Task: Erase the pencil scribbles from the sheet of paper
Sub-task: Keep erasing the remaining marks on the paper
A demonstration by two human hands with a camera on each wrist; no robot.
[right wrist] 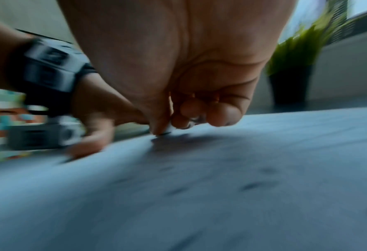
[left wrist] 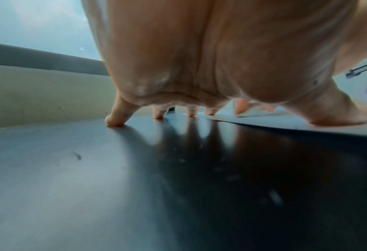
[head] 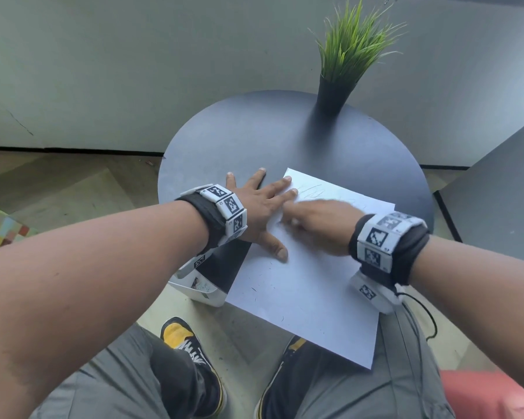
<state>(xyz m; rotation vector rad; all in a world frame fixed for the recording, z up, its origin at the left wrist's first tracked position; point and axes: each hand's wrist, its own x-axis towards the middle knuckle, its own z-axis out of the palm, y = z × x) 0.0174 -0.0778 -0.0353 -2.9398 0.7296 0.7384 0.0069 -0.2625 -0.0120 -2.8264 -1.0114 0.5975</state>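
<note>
White rectangular paper sheet point(head: 300, 285) lies on the round dark tabletop point(head: 239, 137). Your left hand point(head: 254, 210) presses it flat, fingers spread. Beside it, your right hand point(head: 318, 225) has a closed grip on a small white eraser point(right wrist: 170, 130), rubbing near faint pencil scribbles point(head: 312, 192).

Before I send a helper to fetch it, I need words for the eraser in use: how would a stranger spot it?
Start at the round dark table and find the white sheet of paper on it. The right hand is curled over the sheet's far part, beside the flat left hand. The eraser is the small pale piece pinched in the right hand, touching the paper.
</note>
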